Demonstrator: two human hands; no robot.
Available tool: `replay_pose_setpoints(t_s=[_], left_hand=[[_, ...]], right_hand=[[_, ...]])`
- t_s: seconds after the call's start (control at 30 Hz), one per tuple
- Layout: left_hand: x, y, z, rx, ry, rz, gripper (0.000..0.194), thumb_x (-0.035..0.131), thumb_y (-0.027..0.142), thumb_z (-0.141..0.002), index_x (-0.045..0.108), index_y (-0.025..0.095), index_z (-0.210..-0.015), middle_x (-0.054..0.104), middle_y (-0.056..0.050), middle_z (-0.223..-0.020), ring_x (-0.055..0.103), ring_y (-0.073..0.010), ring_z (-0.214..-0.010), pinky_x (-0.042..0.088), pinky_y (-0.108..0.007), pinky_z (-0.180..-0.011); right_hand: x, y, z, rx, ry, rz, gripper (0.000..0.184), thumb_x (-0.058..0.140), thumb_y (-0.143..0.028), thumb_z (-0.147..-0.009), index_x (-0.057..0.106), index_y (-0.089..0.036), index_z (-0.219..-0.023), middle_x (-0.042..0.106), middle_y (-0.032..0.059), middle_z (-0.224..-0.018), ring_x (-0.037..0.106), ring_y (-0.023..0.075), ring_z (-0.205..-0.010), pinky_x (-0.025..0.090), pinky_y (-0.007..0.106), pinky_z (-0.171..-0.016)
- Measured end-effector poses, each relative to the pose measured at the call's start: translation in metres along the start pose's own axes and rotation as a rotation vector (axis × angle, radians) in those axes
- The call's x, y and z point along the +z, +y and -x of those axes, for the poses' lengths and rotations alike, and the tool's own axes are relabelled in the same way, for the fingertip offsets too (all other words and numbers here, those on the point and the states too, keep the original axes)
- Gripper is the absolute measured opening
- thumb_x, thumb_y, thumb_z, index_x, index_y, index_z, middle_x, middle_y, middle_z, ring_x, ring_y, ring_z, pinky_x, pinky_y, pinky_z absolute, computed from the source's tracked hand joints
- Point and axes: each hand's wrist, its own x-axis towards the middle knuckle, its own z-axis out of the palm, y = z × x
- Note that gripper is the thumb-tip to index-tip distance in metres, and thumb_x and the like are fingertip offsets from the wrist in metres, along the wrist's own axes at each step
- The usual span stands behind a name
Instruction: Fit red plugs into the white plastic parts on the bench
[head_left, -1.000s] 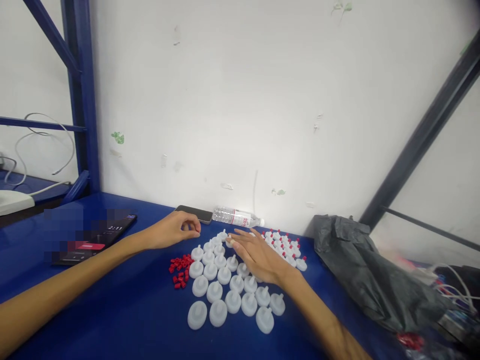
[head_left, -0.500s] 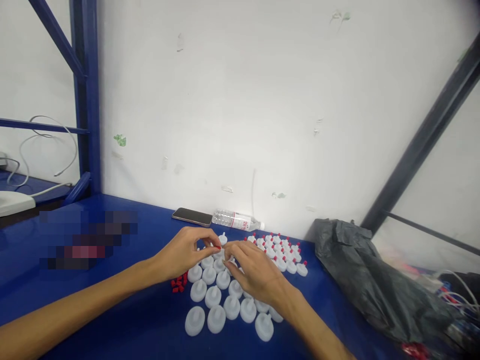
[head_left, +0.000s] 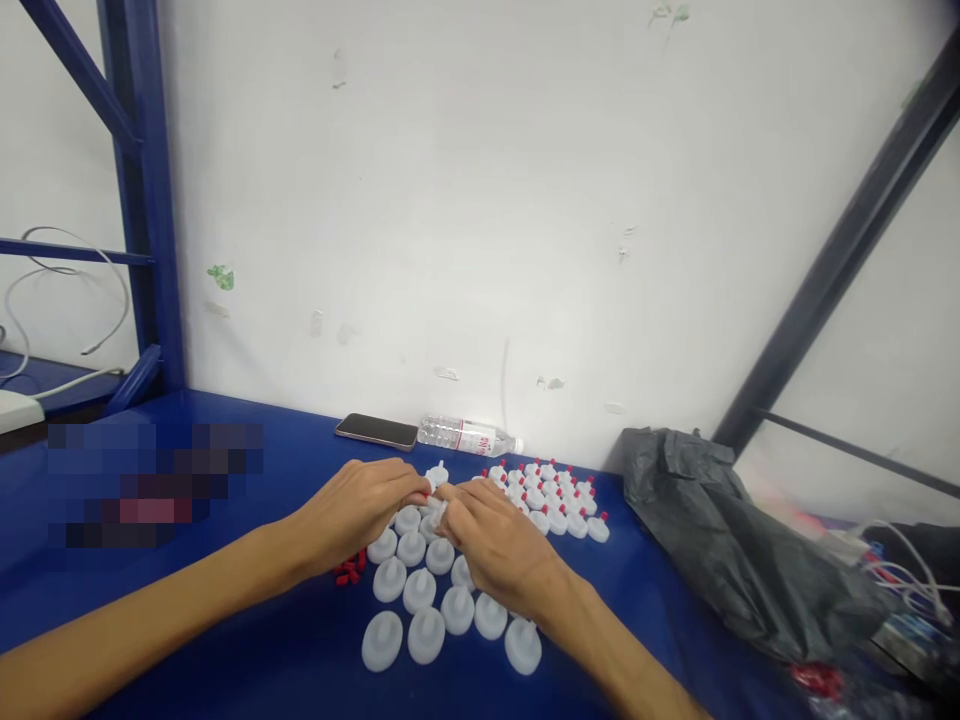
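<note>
My left hand (head_left: 364, 510) is closed in a pinch, with a bit of a small red cap showing at its fingertips. Its tips meet those of my right hand (head_left: 499, 540), whose fingers are closed round a white nozzle lid (head_left: 438, 517), mostly hidden by them. Below the hands stand several round white lids with bare nozzles (head_left: 425, 634). Loose red caps (head_left: 349, 572) lie partly hidden beneath my left wrist. Beyond my right hand are rows of white lids with red caps on their tips (head_left: 555, 515).
A phone (head_left: 376, 431) and a clear plastic bottle (head_left: 465, 436) lie by the wall on the blue table (head_left: 247, 640). A dark plastic bag (head_left: 720, 530) slumps at the right, with cables (head_left: 919, 570) beyond it. A blurred patch (head_left: 150, 500) covers something on the left.
My left hand has moved right with the red cap. My right hand, earlier spread over the lids, has closed on a white lid, and the two hands have come together.
</note>
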Motion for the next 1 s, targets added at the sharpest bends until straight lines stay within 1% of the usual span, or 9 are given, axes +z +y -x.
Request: replay_pose_setpoints(t_s=[0.17, 0.3, 0.5, 0.63, 0.7, 0.73, 0.8, 0.9, 1.0], left_hand=[[0.007, 0.003, 0.004, 0.006, 0.037, -0.022, 0.040, 0.053, 0.004, -0.123, 0.085, 0.024, -0.109, 0.086, -0.001, -0.087, 0.079, -0.0209, -0.072, 0.049, -0.032, -0.065], [0.005, 0.005, 0.002, -0.019, 0.026, 0.050, 0.038, 0.056, 0.009, -0.126, 0.087, 0.024, -0.111, 0.090, -0.002, -0.092, 0.080, -0.0201, -0.074, 0.053, -0.031, -0.069], [-0.006, 0.003, -0.007, -0.237, -0.089, 0.147, 0.039, 0.056, 0.035, -0.134, 0.093, 0.026, -0.138, 0.098, -0.009, -0.122, 0.092, -0.0295, -0.112, 0.070, -0.040, -0.102], [-0.012, -0.013, -0.004, -0.408, -0.160, 0.040, 0.048, 0.048, 0.039, -0.132, 0.094, 0.024, -0.139, 0.098, -0.015, -0.135, 0.090, -0.0367, -0.130, 0.071, -0.050, -0.115], [-0.017, -0.023, -0.003, -0.482, -0.245, 0.008, 0.047, 0.050, 0.038, -0.128, 0.094, 0.023, -0.135, 0.098, -0.017, -0.137, 0.090, -0.0395, -0.134, 0.070, -0.052, -0.118], [-0.019, -0.026, -0.003, -0.518, -0.288, 0.005, 0.045, 0.052, 0.038, -0.126, 0.094, 0.023, -0.133, 0.098, -0.017, -0.138, 0.090, -0.0408, -0.135, 0.070, -0.052, -0.118], [-0.023, -0.031, -0.004, -0.580, -0.364, 0.029, 0.042, 0.055, 0.037, -0.122, 0.094, 0.025, -0.131, 0.098, -0.017, -0.140, 0.090, -0.0424, -0.136, 0.069, -0.052, -0.118], [-0.024, -0.032, -0.006, -0.627, -0.432, 0.098, 0.042, 0.056, 0.039, -0.118, 0.094, 0.027, -0.131, 0.099, -0.015, -0.142, 0.091, -0.0426, -0.136, 0.067, -0.051, -0.120], [-0.023, -0.030, -0.006, -0.618, -0.482, 0.132, 0.044, 0.053, 0.040, -0.119, 0.093, 0.027, -0.130, 0.099, -0.014, -0.140, 0.092, -0.0413, -0.133, 0.065, -0.048, -0.117]], right_hand=[[-0.002, -0.001, 0.001, -0.079, -0.159, 0.090, 0.023, 0.073, -0.005, -0.119, 0.076, -0.026, -0.127, 0.091, 0.0132, -0.131, 0.084, 0.0304, -0.109, 0.071, 0.045, -0.098], [-0.007, -0.001, -0.002, -0.091, -0.127, 0.132, 0.022, 0.062, -0.012, -0.128, 0.080, -0.024, -0.129, 0.092, 0.0156, -0.136, 0.084, 0.0297, -0.111, 0.073, 0.045, -0.103], [-0.017, 0.011, -0.002, 0.021, -0.168, 0.087, 0.054, 0.063, 0.009, -0.102, 0.083, -0.025, -0.139, 0.091, 0.0152, -0.153, 0.087, 0.0318, -0.137, 0.077, 0.047, -0.116], [-0.031, 0.054, 0.023, 0.285, -0.215, 0.055, 0.077, 0.066, 0.010, -0.094, 0.082, -0.028, -0.159, 0.086, 0.0141, -0.165, 0.087, 0.0325, -0.145, 0.076, 0.049, -0.124], [-0.042, 0.081, 0.039, 0.533, -0.205, 0.101, 0.076, 0.061, 0.005, -0.104, 0.077, -0.028, -0.171, 0.085, 0.0136, -0.168, 0.090, 0.0308, -0.139, 0.076, 0.048, -0.123], [-0.048, 0.094, 0.047, 0.653, -0.203, 0.127, 0.067, 0.059, -0.001, -0.114, 0.077, -0.027, -0.173, 0.085, 0.0153, -0.169, 0.090, 0.0322, -0.140, 0.075, 0.049, -0.125], [-0.059, 0.115, 0.059, 0.851, -0.231, 0.163, 0.052, 0.052, -0.016, -0.129, 0.078, -0.020, -0.173, 0.084, 0.0212, -0.172, 0.086, 0.0357, -0.154, 0.067, 0.051, -0.136], [-0.067, 0.132, 0.073, 0.959, -0.284, 0.169, 0.051, 0.043, -0.023, -0.135, 0.086, -0.013, -0.159, 0.089, 0.0270, -0.163, 0.084, 0.0375, -0.157, 0.063, 0.048, -0.136], [-0.067, 0.137, 0.080, 1.002, -0.361, 0.134, 0.049, 0.044, -0.026, -0.135, 0.093, -0.017, -0.134, 0.098, 0.0229, -0.137, 0.092, 0.0369, -0.137, 0.065, 0.043, -0.119]])
